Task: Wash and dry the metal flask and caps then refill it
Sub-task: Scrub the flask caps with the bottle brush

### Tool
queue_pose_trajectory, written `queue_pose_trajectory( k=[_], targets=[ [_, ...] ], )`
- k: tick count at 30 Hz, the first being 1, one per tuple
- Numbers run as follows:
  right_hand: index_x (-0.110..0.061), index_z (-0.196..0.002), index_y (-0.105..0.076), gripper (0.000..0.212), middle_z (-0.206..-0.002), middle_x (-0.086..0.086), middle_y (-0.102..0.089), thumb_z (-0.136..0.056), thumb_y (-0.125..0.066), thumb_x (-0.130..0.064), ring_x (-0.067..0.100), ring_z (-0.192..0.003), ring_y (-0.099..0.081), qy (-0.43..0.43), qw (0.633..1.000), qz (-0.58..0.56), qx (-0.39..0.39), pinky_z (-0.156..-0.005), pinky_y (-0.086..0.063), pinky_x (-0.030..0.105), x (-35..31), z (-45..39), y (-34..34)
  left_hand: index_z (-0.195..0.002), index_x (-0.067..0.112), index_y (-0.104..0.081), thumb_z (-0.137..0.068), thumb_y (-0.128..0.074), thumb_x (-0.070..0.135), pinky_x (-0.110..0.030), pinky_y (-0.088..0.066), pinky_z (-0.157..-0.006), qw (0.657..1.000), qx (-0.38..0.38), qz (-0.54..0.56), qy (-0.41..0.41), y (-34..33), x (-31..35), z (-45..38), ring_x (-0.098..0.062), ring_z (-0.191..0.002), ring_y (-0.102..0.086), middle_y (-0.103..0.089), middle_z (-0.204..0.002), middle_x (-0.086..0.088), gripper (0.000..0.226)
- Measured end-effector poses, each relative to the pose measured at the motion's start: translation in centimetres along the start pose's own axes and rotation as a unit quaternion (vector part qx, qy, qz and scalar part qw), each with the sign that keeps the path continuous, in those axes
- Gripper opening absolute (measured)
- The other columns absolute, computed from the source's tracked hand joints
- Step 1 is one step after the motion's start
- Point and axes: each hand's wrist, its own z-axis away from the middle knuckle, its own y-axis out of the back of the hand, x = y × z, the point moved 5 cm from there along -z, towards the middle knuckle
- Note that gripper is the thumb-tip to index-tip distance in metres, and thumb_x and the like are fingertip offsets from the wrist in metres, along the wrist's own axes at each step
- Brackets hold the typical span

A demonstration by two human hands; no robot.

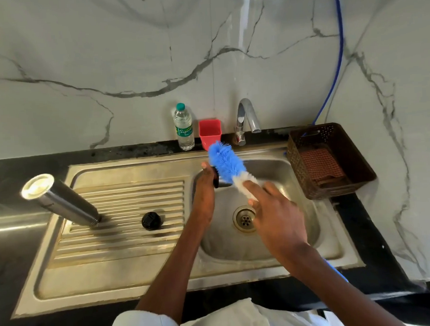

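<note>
The sink basin (279, 174) is the landmark. Left of it, on the drainboard (118, 242), the flask (61, 199) stands mouth-down beside a cap (151, 221). Behind the basin stands the tap (247, 118), with a cup (210, 133) and water bottle (183, 127) to the tap's left. Right of the basin sits a basket (353, 155) holding a cloth (321, 166).

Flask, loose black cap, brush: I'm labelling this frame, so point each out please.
flask (61, 199), head view, steel side wall
loose black cap (151, 220), head view, top face
brush (226, 161), head view, blue bristles
</note>
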Motion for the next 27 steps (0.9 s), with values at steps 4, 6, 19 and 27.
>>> queue_pose_trajectory(
  k=[4, 6, 19, 27],
  targets=[
    [-0.038, -0.142, -0.053, 0.048, -0.127, 0.000, -0.064, -0.097, -0.058, -0.023, 0.027, -0.103, -0.067, -0.029, 0.999, -0.012, -0.039, -0.083, -0.054, 0.039, -0.7, -5.0, 3.5, -0.113, 0.034, -0.077, -0.102, -0.033, 0.072, -0.036, -0.052, -0.101, 0.998, -0.014, -0.041, -0.042, 0.2, 1.2, -0.1, -0.007, -0.110, -0.072, -0.080, -0.112, 0.009, 0.058],
    [-0.040, -0.140, -0.056, 0.047, -0.129, 0.000, -0.067, -0.095, -0.058, -0.027, 0.027, -0.110, -0.066, -0.022, 0.996, 0.026, -0.083, -0.086, -0.051, 0.037, -0.7, -6.5, 5.1, -0.119, 0.030, -0.076, -0.099, -0.034, 0.077, -0.036, -0.052, -0.103, 0.997, -0.006, -0.057, -0.056, 1.3, 1.0, -0.7, -0.004, -0.110, -0.071, -0.079, -0.112, 0.010, 0.066],
    [-0.039, -0.128, -0.066, 0.039, -0.124, 0.002, -0.067, -0.091, -0.061, -0.031, 0.027, -0.109, -0.065, 0.101, 0.961, 0.190, -0.175, -0.083, -0.047, 0.037, -4.0, -10.0, 7.7, -0.099, 0.011, -0.074, -0.102, -0.049, 0.061, -0.026, -0.052, -0.085, 0.979, -0.096, -0.137, -0.118, 2.0, 0.8, -1.3, -0.015, -0.093, -0.068, -0.074, -0.096, -0.005, 0.056],
    [-0.031, -0.124, -0.069, 0.032, -0.082, 0.009, -0.061, -0.096, -0.068, -0.016, 0.012, -0.054, -0.046, -0.093, 0.931, -0.182, -0.301, -0.048, -0.036, 0.022, 2.5, -15.1, 4.0, -0.120, 0.008, -0.071, -0.103, -0.060, 0.033, -0.041, -0.048, -0.109, 0.978, -0.079, 0.187, -0.046, 1.9, 1.2, -0.5, -0.025, -0.116, -0.066, -0.074, -0.116, -0.011, 0.032]
  ],
)
